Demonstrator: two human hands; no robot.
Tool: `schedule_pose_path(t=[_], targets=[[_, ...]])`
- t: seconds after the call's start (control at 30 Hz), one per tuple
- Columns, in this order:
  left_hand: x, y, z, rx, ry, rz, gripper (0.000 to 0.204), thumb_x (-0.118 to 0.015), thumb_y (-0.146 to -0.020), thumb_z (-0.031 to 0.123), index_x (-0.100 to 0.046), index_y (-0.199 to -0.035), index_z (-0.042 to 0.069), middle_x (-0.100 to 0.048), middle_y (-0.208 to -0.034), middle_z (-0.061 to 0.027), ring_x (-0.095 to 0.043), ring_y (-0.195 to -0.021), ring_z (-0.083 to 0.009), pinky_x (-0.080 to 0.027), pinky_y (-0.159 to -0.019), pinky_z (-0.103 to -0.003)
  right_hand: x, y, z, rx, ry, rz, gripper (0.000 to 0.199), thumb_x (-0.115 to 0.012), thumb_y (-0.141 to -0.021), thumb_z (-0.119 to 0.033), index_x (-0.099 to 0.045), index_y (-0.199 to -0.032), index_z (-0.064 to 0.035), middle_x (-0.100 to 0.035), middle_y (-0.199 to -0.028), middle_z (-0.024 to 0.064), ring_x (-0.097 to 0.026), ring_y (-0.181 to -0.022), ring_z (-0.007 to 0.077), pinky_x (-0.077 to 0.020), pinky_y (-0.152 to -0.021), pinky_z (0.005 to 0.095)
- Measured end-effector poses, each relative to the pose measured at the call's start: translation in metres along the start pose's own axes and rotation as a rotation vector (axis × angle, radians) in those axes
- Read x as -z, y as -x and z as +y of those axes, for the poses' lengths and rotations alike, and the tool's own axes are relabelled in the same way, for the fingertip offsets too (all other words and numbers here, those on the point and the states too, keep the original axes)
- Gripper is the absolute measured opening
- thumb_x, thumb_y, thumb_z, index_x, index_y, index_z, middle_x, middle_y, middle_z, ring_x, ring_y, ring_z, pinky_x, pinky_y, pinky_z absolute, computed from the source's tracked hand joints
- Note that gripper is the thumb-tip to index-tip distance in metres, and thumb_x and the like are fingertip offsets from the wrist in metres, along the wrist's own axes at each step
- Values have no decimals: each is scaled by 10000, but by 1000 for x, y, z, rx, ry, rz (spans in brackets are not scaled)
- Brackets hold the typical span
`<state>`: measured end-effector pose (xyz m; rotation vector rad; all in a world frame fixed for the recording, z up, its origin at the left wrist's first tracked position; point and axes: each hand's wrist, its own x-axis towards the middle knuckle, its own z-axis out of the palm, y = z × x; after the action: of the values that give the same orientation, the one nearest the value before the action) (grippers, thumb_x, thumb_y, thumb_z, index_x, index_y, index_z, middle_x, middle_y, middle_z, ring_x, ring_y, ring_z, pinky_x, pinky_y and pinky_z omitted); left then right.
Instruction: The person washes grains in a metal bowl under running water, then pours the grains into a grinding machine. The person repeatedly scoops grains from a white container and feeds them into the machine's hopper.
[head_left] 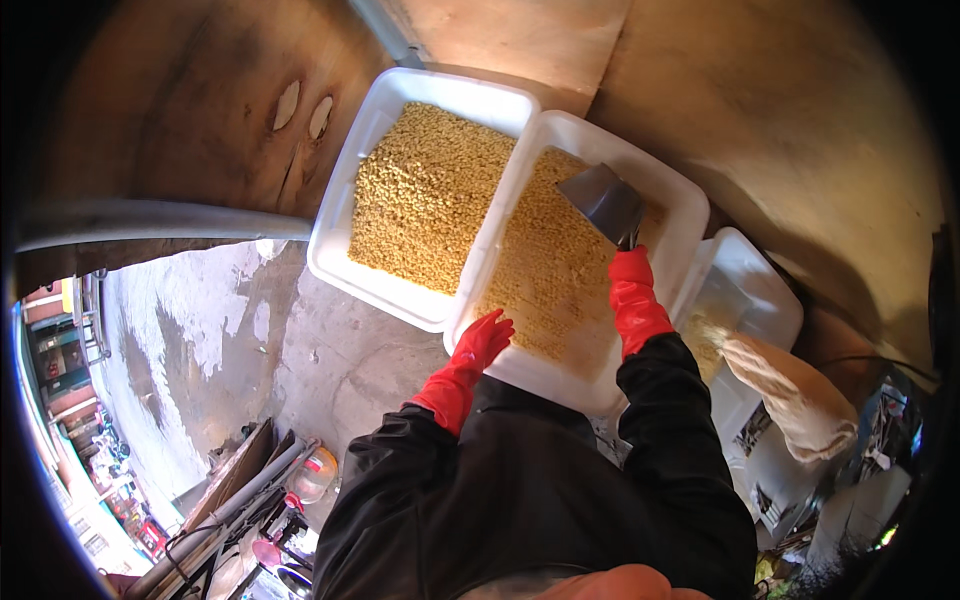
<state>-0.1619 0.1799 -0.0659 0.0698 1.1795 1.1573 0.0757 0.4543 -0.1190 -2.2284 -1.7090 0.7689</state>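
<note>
My right hand (pixel 637 298), in a long red rubber glove, is closed round the handle of a grey metal scoop (pixel 605 203). The scoop hangs over the far right part of a white plastic tub (pixel 685 187) that holds small yellow grains (pixel 545 240), perhaps beans. Toward the near side, the grains look paler and cloudy, maybe under liquid. At this tub's near left corner, my left hand (pixel 483 341), also red-gloved, rests by the rim with its fingers stretched out and nothing in them. Whether it presses on the rim is hard to tell.
A second white tub (pixel 385 290) of yellow grains adjoins on the left. To the right stands another pale tub (pixel 765 290), with a beige cloth sack (pixel 795 395) beside it. Wooden boards (pixel 760 90) wall the far side. Pipes and planks (pixel 225 510) lie at lower left.
</note>
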Motion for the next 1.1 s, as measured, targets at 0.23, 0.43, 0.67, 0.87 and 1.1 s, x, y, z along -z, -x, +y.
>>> schedule_pose_path(t=[0.23,0.43,0.67,0.87,1.1], targets=[[26,-8,-19,-255,207,-213,518,-450,-1030,269,-334,-1472,25,-453,-1430,-231,-475,-1297,-385,-380,-1105,-470,-94,37,24,-552,-477,-604,352,-501,-921,-359,-588,-781,-48,-607,-635,127,-575,-526,277,-472,-514,408],[28,-13,-23,-300,-4,-151,500,-444,-1032,265,-342,-1481,70,-456,-1433,-215,-471,-1311,-351,-394,-1092,-450,-51,75,24,-216,-927,-1121,309,-513,-844,-197,-520,-585,-29,-543,-541,110,-538,-482,260,-494,-522,400],[12,3,-6,-223,55,-54,478,-548,-954,135,-431,-1412,69,-547,-1357,-153,-502,-1290,-307,-425,-1064,-431,21,133,30,-875,-1349,-1503,328,-512,-955,-215,-547,-1182,19,-500,-550,0,-465,-431,116,-479,-477,290],[-40,41,30,146,568,115,430,-420,-1020,212,-403,-1443,132,-499,-1412,-163,-491,-1287,-352,-440,-1027,-460,145,180,-3,-1460,-1680,-1568,516,-507,-1002,-200,-337,-1458,-30,-468,-559,-50,-429,-424,45,-425,-418,205],[-73,52,21,250,425,79,420,-425,-1007,352,-474,-1388,184,-558,-1352,-138,-548,-1205,-324,-468,-970,-463,332,222,-32,-956,-1620,-1449,407,-350,-1048,-230,-339,-1427,-79,-387,-545,-68,-366,-382,33,-402,-413,180]])
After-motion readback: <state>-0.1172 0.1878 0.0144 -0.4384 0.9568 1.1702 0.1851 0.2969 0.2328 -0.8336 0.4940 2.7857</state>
